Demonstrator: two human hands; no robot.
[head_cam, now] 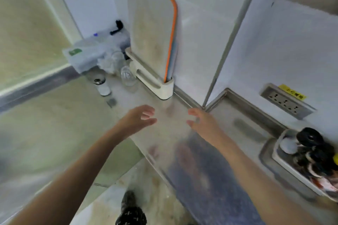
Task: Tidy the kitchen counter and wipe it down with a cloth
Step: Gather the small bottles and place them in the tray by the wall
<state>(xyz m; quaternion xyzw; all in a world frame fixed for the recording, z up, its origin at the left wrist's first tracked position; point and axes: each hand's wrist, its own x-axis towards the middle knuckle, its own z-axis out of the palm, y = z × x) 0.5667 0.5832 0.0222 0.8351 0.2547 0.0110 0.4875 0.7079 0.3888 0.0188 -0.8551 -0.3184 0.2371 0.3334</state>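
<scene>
Steel kitchen counter (175, 115), smeared, runs along white wall.

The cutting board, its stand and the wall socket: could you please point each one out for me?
cutting board (151, 31), head view, middle of its pale face.
stand (161, 88), head view, near end of the cream base.
wall socket (282, 101), head view, centre of the grey outlet panel.
</scene>
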